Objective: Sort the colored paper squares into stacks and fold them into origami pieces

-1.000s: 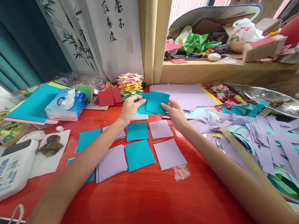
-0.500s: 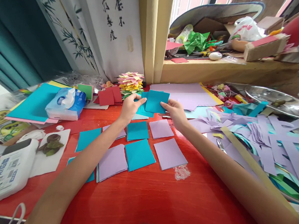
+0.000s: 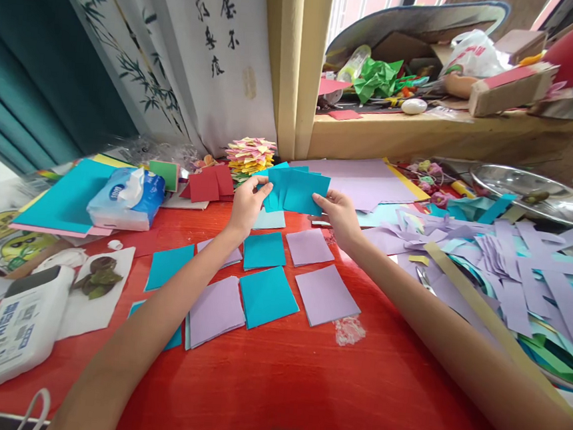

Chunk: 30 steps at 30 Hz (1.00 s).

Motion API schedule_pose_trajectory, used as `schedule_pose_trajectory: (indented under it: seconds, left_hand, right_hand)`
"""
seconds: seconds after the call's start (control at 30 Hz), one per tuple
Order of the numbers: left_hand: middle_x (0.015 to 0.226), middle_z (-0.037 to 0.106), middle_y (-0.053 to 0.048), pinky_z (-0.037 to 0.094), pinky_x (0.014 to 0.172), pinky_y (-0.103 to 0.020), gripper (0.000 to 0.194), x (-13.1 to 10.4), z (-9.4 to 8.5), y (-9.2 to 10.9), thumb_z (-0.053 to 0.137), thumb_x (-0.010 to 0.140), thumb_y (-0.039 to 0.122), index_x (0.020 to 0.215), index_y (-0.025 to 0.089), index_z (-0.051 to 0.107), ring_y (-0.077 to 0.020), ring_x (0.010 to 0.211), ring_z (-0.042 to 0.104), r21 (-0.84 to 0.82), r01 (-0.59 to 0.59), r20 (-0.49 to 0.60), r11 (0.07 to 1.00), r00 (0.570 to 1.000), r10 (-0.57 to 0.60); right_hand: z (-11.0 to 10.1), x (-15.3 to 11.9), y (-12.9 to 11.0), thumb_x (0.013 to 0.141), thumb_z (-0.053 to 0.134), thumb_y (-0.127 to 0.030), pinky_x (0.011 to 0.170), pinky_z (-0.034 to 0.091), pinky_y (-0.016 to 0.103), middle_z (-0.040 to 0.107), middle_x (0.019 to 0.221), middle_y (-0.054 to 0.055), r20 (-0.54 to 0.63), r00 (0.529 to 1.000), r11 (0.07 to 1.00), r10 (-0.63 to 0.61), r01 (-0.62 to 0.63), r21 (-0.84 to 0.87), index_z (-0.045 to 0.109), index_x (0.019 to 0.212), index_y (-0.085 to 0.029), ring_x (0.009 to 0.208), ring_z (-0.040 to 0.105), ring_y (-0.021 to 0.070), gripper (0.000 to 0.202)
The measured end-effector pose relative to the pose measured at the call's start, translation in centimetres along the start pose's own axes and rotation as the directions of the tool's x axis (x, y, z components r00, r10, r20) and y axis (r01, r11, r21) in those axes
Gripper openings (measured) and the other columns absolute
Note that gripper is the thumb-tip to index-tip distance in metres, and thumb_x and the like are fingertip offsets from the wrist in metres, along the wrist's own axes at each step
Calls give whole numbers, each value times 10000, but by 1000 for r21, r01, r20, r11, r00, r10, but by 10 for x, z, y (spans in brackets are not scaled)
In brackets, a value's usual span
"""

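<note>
Several blue paper squares (image 3: 296, 190) are fanned out between my hands, raised over the back of the table. My left hand (image 3: 251, 205) pinches their left side, thumb in front. At the right edge, my right hand (image 3: 337, 214) grips the rightmost square between thumb and fingers. Beneath them a light blue paper square (image 3: 269, 220) lies on the table. Closer to me are a small blue stack (image 3: 264, 250), a larger blue square (image 3: 268, 298), and purple squares (image 3: 327, 295) (image 3: 217, 309). My left forearm partly covers more blue squares (image 3: 169, 266) on the left.
Purple paper strips (image 3: 503, 261) and scissors (image 3: 425, 279) lie on the right, before a metal tray (image 3: 539, 193). Left stand a tissue pack (image 3: 126, 199) and a white device (image 3: 14, 332). Red squares (image 3: 211, 185) and a folded-paper stack (image 3: 249, 158) sit at the back.
The blue squares in my hands have spread wider into a fan, showing more separate sheets. My right hand has shifted slightly right; my left has moved little.
</note>
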State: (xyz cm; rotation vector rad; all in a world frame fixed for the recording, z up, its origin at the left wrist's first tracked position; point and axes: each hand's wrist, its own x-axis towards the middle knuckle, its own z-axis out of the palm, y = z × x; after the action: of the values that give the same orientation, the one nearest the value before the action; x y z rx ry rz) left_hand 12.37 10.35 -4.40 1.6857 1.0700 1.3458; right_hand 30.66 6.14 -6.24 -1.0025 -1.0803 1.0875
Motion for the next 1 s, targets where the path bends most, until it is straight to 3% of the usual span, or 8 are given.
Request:
schedule_pose_trajectory:
  seconds: [0.2,0.4,0.5,0.67,0.8,1.0]
  left_hand:
    - [695,530,10,354,479,-219,142,2,0,-2,607,731,253,856,195,574,-89,510,431,74,-33,-15,997,999,34]
    - [1060,579,-40,447,758,-262,285,0,2,-1,615,742,268,1011,200,550,-171,933,540,95,-148,9,985,989,147]
    - [1137,553,-39,448,825,-303,346,1,0,-3,629,742,275,1069,220,528,-192,1006,533,49,-180,44,982,983,178]
    - [1137,551,-51,465,824,-352,489,6,-2,-8,701,682,318,1112,238,482,-208,956,563,-13,-146,12,989,989,146]
    - [1016,592,-53,482,805,-368,552,7,-1,-10,728,648,361,1117,233,466,-218,934,582,-113,-109,-3,988,994,109]
    - [936,645,-77,513,752,-392,372,3,0,-1,713,658,366,935,154,582,-234,856,616,-196,3,83,981,996,14]
  right_hand:
    - [0,0,0,719,662,-330,620,592,303,651,844,23,40,998,999,54,-54,7,545,843,-193,724,646,144,219]
    - [1,-2,0,734,634,-306,586,583,287,662,857,20,69,997,1000,27,-27,-8,593,915,-189,707,638,144,219]
    - [0,-1,0,730,623,-299,557,568,264,665,869,20,52,999,1000,10,-9,-18,613,912,-178,676,626,134,219]
    - [-1,-1,-1,715,625,-294,538,550,245,669,891,27,33,999,1000,15,-14,-18,621,930,-176,691,627,139,245]
    - [-2,-1,-2,708,636,-302,540,550,243,669,899,25,52,998,1000,23,-22,-14,627,918,-182,711,632,145,242]
    - [-3,0,0,707,647,-319,555,556,253,670,937,31,66,998,1000,-1,1,-2,629,942,-188,715,634,144,270]
